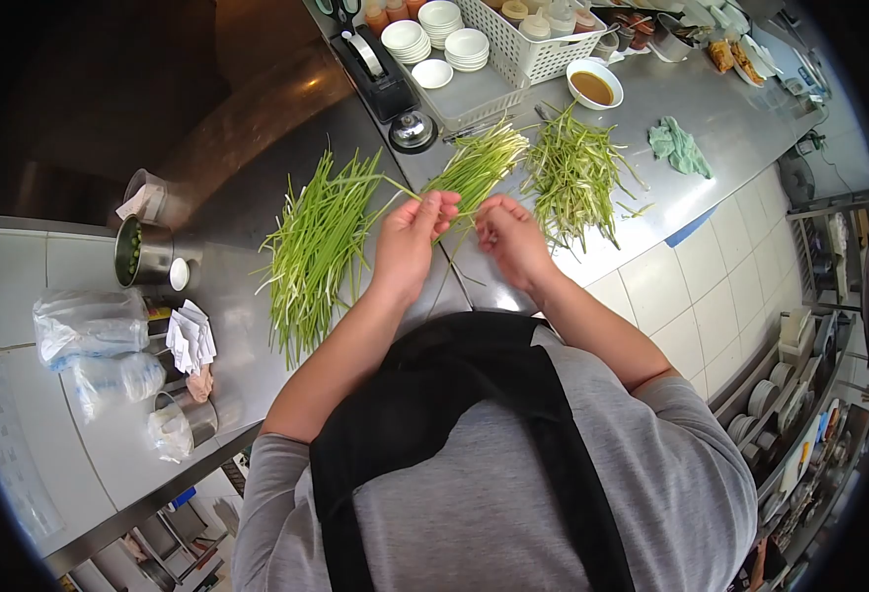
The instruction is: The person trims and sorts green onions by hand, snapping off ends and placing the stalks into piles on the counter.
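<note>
My left hand (413, 239) pinches a long thin green chive (387, 182) between thumb and fingers, above the steel counter. Close beside it, my right hand (513, 237) has its fingers curled together; what they hold, if anything, is too small to make out. A big loose bunch of green chives (321, 247) lies left of my hands. Just beyond them rests a neater bundle of chives (479, 168) with pale ends. To the right is a tangled heap of thin, limp green and yellowish trimmings (577, 173).
Behind the chives stand a call bell (413, 130), a tape dispenser (370, 69), stacked white bowls (407, 41) and a white basket (533, 59) of bottles. A bowl of brown sauce (594, 85) and a green cloth (679, 146) lie right. Pots and plastic bags (94, 326) sit left.
</note>
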Available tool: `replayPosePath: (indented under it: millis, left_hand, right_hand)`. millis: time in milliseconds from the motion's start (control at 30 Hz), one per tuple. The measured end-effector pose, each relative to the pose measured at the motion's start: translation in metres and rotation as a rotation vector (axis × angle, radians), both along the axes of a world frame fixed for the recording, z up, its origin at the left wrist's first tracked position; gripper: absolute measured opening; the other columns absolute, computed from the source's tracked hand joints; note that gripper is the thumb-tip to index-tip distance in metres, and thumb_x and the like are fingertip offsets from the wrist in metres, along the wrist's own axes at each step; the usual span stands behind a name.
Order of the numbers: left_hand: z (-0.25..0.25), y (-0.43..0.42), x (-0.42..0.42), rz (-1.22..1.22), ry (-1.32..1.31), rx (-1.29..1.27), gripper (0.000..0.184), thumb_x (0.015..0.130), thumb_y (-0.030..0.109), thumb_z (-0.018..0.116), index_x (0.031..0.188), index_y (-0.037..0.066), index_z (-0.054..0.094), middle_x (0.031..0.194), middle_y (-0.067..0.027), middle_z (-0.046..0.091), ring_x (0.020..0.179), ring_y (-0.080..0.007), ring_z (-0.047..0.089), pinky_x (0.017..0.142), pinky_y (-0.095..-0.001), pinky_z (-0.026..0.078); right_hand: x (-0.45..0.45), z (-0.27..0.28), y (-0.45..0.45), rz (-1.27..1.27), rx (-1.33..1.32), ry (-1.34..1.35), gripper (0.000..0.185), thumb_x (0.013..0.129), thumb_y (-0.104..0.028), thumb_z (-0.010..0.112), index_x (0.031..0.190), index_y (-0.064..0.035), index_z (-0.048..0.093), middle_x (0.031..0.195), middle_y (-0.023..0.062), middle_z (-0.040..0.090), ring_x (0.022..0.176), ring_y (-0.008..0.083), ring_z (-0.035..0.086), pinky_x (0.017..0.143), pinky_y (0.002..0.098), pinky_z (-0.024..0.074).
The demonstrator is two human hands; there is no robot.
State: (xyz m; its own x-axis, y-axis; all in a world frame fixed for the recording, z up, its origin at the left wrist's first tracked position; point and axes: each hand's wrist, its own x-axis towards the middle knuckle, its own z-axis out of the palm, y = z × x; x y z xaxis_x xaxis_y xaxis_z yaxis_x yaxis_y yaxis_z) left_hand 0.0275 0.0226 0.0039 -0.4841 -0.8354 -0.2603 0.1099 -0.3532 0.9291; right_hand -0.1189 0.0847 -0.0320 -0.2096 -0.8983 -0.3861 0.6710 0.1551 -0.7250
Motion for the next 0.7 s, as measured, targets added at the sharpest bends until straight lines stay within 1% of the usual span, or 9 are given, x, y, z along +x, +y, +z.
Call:
replayPosePath:
  millis: [133,200,300,367,433,467,500,567,700]
  left_hand:
    - [0.007,0.006,0.005,-0.031,-0.001,0.006,0.03,0.099,0.025,0.046,0.106,0.0,0.062,0.082,0.0008,0.056,0.079,-0.0076,0.052,0.074,-0.0221,0.043]
    - [0.014,0.004,0.009,-0.17,-0.114,0.028,0.032,0.098,0.025,0.046,0.112,0.0,0.06,0.073,0.0022,0.052,0.071,-0.0069,0.05,0.068,-0.0213,0.042]
    - [0.021,0.006,0.011,-0.262,-0.172,-0.005,0.033,0.098,0.024,0.047,0.118,-0.001,0.058,0.067,0.0037,0.049,0.065,-0.0058,0.046,0.062,-0.0204,0.039]
    - [0.019,0.008,0.011,-0.266,-0.21,-0.022,0.031,0.098,0.022,0.047,0.115,0.0,0.06,0.065,0.0038,0.049,0.061,-0.0058,0.045,0.059,-0.0204,0.038]
    - [0.019,0.009,0.012,-0.263,-0.251,-0.038,0.028,0.097,0.02,0.048,0.112,0.0,0.062,0.063,0.0039,0.049,0.058,-0.0058,0.043,0.055,-0.0204,0.038]
    - [0.019,0.01,0.013,-0.27,-0.283,-0.064,0.028,0.097,0.02,0.048,0.112,0.001,0.063,0.062,0.0038,0.048,0.057,-0.0057,0.043,0.055,-0.0205,0.038]
    - [0.019,0.01,0.013,-0.278,-0.313,-0.091,0.028,0.097,0.019,0.048,0.112,0.001,0.063,0.061,0.0038,0.048,0.056,-0.0056,0.043,0.054,-0.0207,0.038]
    - [0.019,0.01,0.016,-0.289,-0.351,-0.137,0.027,0.096,0.02,0.049,0.11,0.002,0.064,0.06,0.0033,0.048,0.056,-0.0057,0.043,0.053,-0.0213,0.038]
    - [0.026,0.011,0.019,-0.355,-0.474,-0.223,0.026,0.096,0.019,0.049,0.109,0.002,0.065,0.06,0.0047,0.046,0.056,-0.0047,0.042,0.055,-0.0209,0.039]
  right_hand:
    - [-0.034,0.009,-0.011,-0.129,-0.075,0.226,0.007,0.087,-0.007,0.05,0.085,-0.0078,0.057,0.071,-0.0017,0.055,0.063,0.0058,0.048,0.057,0.0213,0.0381]
    - [-0.043,0.021,-0.012,-0.074,-0.245,0.72,0.01,0.091,-0.011,0.051,0.085,-0.0054,0.056,0.072,-0.001,0.056,0.066,0.0063,0.05,0.061,0.0217,0.0406]
    - [-0.038,0.037,-0.006,0.027,-0.289,0.763,0.014,0.093,-0.015,0.053,0.085,-0.0032,0.055,0.073,-0.001,0.056,0.068,0.007,0.052,0.064,0.0222,0.0422]
    - [-0.03,0.043,-0.001,0.043,-0.298,0.803,0.014,0.091,-0.016,0.057,0.086,-0.0025,0.055,0.073,0.0014,0.057,0.067,0.0076,0.052,0.063,0.0229,0.0427]
    - [-0.023,0.052,0.003,0.161,-0.359,1.172,0.012,0.09,-0.013,0.059,0.088,-0.0023,0.054,0.075,0.0053,0.059,0.069,0.0112,0.056,0.061,0.0261,0.0457]
    - [-0.018,0.053,0.003,0.13,-0.416,1.176,0.01,0.088,-0.011,0.059,0.093,-0.0031,0.056,0.079,0.0103,0.062,0.072,0.0201,0.061,0.06,0.0315,0.0491]
    - [-0.015,0.05,0.001,0.132,-0.416,1.173,0.01,0.088,-0.011,0.059,0.093,-0.0031,0.056,0.079,0.0103,0.062,0.072,0.0201,0.061,0.06,0.0315,0.0491]
    - [-0.014,0.044,-0.004,0.036,-0.6,1.516,0.018,0.085,-0.009,0.06,0.103,-0.0053,0.058,0.084,0.0125,0.063,0.076,0.0286,0.062,0.063,0.0365,0.0509]
    - [-0.019,0.04,-0.004,0.168,-0.574,1.6,0.024,0.084,-0.008,0.061,0.108,-0.008,0.06,0.088,0.0139,0.063,0.078,0.0318,0.062,0.066,0.039,0.0508]
